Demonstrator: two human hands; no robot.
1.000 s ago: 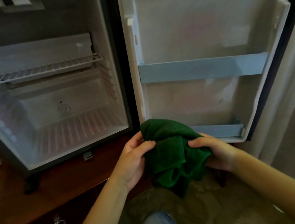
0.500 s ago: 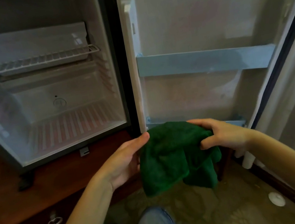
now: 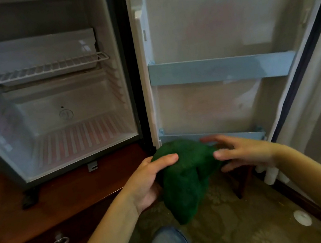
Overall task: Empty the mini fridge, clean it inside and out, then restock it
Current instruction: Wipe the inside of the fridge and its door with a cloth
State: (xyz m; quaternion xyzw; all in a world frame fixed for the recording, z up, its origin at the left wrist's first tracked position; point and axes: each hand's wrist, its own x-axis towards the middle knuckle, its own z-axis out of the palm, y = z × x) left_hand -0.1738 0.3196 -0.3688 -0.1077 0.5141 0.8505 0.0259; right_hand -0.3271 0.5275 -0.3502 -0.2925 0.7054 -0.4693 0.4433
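Our left hand (image 3: 145,185) grips the green cloth (image 3: 185,172), thumb over it, just below the empty mini fridge's (image 3: 65,90) open door (image 3: 224,25). Our right hand (image 3: 245,151) lies straight-fingered and spread at the cloth's edge. We should fold it into a firm pad before wiping.

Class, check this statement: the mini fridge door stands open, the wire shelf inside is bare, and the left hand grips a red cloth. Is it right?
One thing is wrong: the cloth is green, not red, as the head view shows. The mini fridge door does stand open, the wire shelf is bare, and the left hand grips it.
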